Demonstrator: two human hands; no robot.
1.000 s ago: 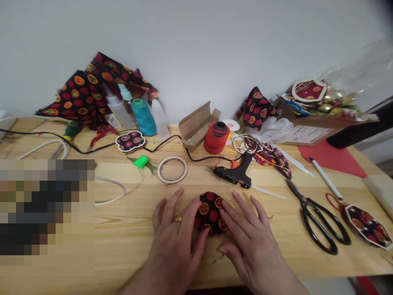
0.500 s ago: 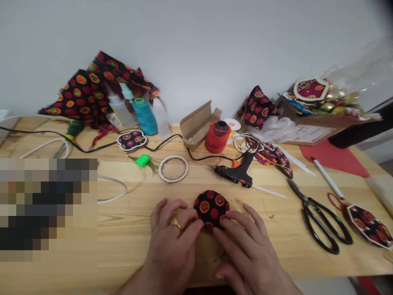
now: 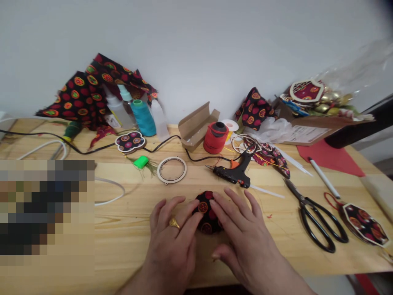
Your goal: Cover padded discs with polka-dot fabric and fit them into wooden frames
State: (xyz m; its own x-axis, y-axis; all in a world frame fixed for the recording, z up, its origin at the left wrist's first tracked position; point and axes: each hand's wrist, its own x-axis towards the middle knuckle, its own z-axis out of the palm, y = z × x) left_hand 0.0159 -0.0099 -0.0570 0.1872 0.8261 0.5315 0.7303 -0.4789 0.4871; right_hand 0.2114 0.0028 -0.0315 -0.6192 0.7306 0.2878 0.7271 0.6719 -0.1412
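Observation:
A round disc covered in black fabric with red and orange dots [image 3: 205, 209] lies flat on the wooden table [image 3: 129, 229] near its front edge. My left hand [image 3: 173, 237], with a gold ring, rests beside the disc, its fingertips touching the disc's left edge. My right hand [image 3: 242, 233] lies flat over the right part of the disc, fingers stretched out and pressing on the fabric. Neither hand grips anything.
Behind the disc lie a wooden ring [image 3: 172, 169], a black glue gun [image 3: 235, 173] with its cord, a red thread spool [image 3: 216, 137] and a teal spool [image 3: 143, 117]. Black scissors [image 3: 316, 217] and a fabric-covered octagon [image 3: 364, 224] lie right. Patterned cloth [image 3: 86, 94] is heaped at the back.
My right hand has slid forward and left, from the disc's near edge onto its top. The left hand has barely moved.

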